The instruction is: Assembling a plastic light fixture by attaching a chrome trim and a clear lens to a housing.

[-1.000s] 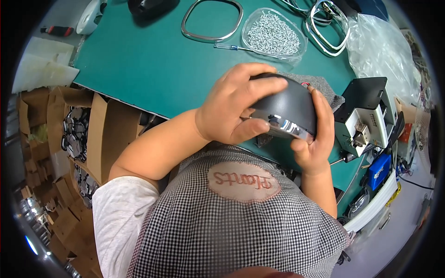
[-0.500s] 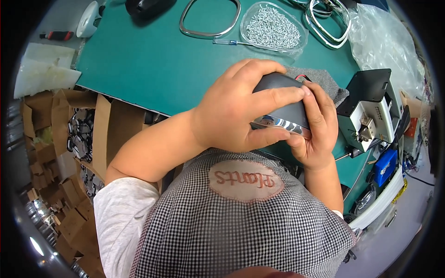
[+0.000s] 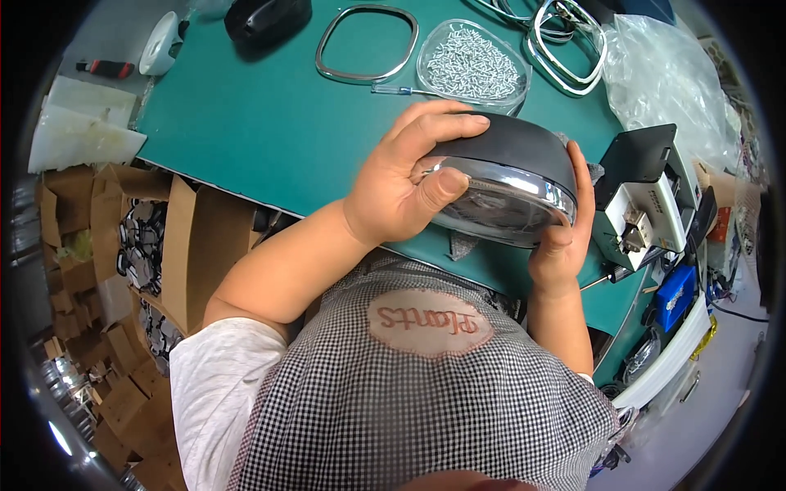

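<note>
Between my two hands is a headlamp-like unit (image 3: 516,149), a rounded black shell with a chrome rim and a glossy, see-through face. It is tilted, its face turned down toward me. My left hand (image 3: 399,173) grips the left side, thumb over the chrome rim and fingers on top of the black shell. My right hand (image 3: 563,250) holds the right side, thumb at the lower rim and fingers up along the shell. Behind and below the unit, bits of a grey cloth (image 3: 463,245) show on the green table; most of it is hidden.
Beyond my hands stand a clear tub of screws (image 3: 473,65), a screwdriver (image 3: 393,89), a chrome ring (image 3: 319,54) and a black housing (image 3: 266,20). More rings (image 3: 536,41) and a plastic bag (image 3: 667,90) lie far right. A black-and-white device (image 3: 647,196) is right; cardboard boxes (image 3: 217,245) stand left.
The unit has been tipped so its glossy face and chrome rim show. My left hand has slid from across its top to its left side; my right hand stays on the right side.
</note>
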